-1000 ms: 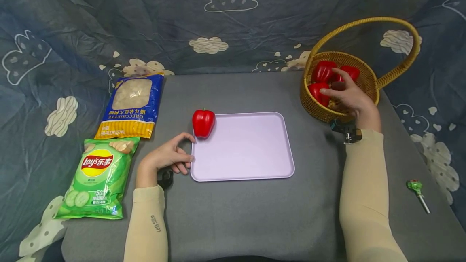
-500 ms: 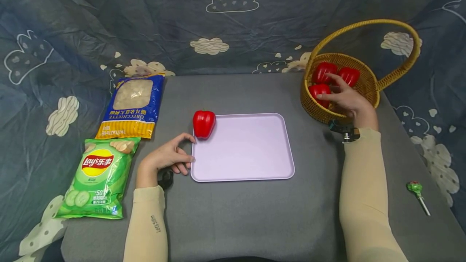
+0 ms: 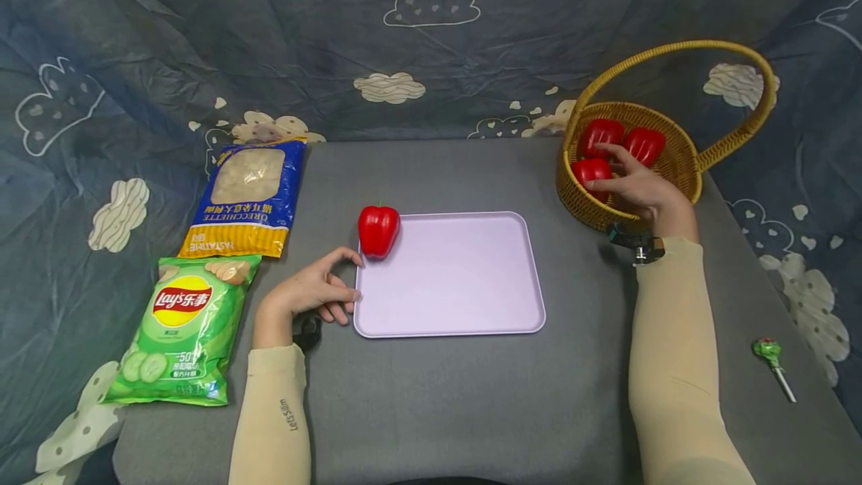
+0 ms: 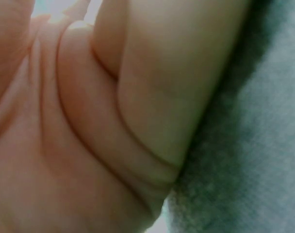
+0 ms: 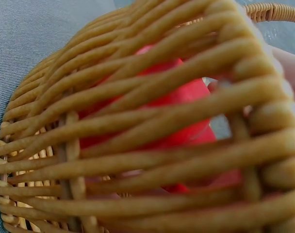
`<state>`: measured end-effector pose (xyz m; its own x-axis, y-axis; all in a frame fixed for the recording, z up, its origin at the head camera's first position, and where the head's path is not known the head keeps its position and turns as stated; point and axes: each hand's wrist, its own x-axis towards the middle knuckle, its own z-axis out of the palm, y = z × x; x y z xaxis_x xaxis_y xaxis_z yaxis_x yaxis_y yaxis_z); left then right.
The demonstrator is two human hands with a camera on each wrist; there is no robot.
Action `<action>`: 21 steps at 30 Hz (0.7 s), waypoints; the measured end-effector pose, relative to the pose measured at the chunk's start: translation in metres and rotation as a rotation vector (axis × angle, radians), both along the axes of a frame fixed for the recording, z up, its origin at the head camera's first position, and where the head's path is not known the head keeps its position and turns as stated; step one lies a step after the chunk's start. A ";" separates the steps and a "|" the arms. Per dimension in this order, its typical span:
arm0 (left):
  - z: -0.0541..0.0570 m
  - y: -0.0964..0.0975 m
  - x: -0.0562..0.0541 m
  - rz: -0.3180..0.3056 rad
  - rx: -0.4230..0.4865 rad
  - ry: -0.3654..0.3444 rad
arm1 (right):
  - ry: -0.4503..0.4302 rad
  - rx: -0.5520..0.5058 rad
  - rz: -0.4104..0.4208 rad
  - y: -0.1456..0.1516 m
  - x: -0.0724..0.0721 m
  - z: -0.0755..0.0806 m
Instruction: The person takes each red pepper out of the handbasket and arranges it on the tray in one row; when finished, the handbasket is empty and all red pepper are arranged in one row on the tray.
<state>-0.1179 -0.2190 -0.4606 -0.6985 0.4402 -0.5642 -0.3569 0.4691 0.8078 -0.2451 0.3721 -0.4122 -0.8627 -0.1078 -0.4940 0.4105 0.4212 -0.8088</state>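
Note:
My left hand point(image 3: 313, 289) lies by the left edge of the lilac tray point(image 3: 447, 275), its thumb and index finger touching the rim while the other fingers bend under the palm. On the tray's upper left corner sits a red bell pepper point(image 3: 378, 231). My right hand point(image 3: 640, 185) reaches into a wicker basket point(image 3: 586, 209) and holds the front red bell pepper point(image 3: 590, 170) between thumb and fingers. Behind it in the basket are two more red bell peppers point(image 3: 602, 134). The right wrist view shows red bell pepper point(image 5: 162, 97) through the weave; the fingers are mostly hidden there.
At the left lie a blue and yellow bag of orecchiette pasta point(image 3: 248, 178) and a green bag of Lay's chips point(image 3: 176, 335). A lollipop point(image 3: 769, 354) lies near the right table edge. The tall basket handle point(image 3: 680, 46) arches over the basket. Cloud-patterned cloth hangs behind the grey table.
My right hand has shifted slightly left and toward me inside the basket, away from the rear peppers and onto the front one. The left hand stays at the tray rim.

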 end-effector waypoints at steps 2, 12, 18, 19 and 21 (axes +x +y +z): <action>0.000 0.000 0.000 0.000 -0.001 -0.001 | -0.002 0.003 0.004 0.001 0.000 -0.001; 0.001 0.001 0.001 -0.001 -0.002 0.006 | -0.008 0.007 0.016 0.001 0.000 -0.003; 0.001 0.000 0.001 -0.001 -0.008 0.005 | -0.007 0.021 0.017 0.001 -0.001 -0.003; 0.001 0.000 0.001 0.000 -0.008 0.005 | -0.007 0.025 0.017 0.001 -0.001 -0.003; 0.001 0.000 0.001 0.000 -0.007 0.005 | -0.004 0.034 0.018 0.001 -0.001 -0.003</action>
<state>-0.1170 -0.2186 -0.4593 -0.7009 0.4368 -0.5639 -0.3530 0.4745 0.8063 -0.2458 0.3736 -0.4151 -0.8587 -0.1070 -0.5012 0.4057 0.4556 -0.7924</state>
